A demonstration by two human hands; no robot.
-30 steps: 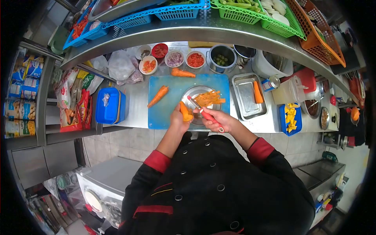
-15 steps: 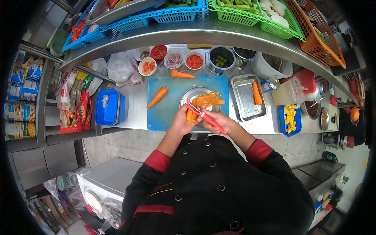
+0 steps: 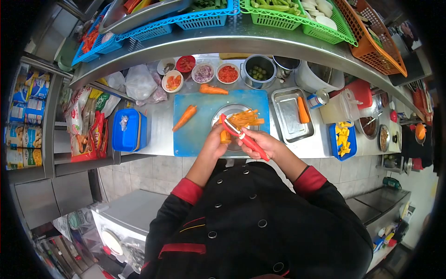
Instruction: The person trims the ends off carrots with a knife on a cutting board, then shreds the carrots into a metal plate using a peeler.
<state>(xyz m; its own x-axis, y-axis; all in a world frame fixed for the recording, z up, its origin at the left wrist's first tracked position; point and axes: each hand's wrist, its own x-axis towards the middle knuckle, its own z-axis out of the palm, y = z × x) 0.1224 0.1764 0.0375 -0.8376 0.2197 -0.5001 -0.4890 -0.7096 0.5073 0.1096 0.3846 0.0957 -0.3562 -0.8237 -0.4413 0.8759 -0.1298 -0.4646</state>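
Note:
My left hand [image 3: 215,143] is wrapped round a carrot [image 3: 225,136], held over the near edge of a round metal plate [image 3: 217,113]. In my right hand [image 3: 261,143] is a red peeler [image 3: 249,142], its head against or just above the carrot. Orange peelings [image 3: 245,118] lie heaped on the plate, which rests on a blue cutting board [image 3: 186,145]. Two more carrots are near: one on the board's left part [image 3: 186,117], another at its far edge [image 3: 213,89].
Right of the board stands a metal tray [image 3: 288,132] holding a carrot. Beyond are small bowls [image 3: 203,73] of chopped food and a metal pot [image 3: 259,83]. Blue tubs [image 3: 125,139] [image 3: 343,149] flank the work area. A steel shelf [image 3: 213,41] with baskets overhangs the back.
The peeler has moved from above the carrot onto or near it, and its handle now points more toward my body. The view has shifted slightly.

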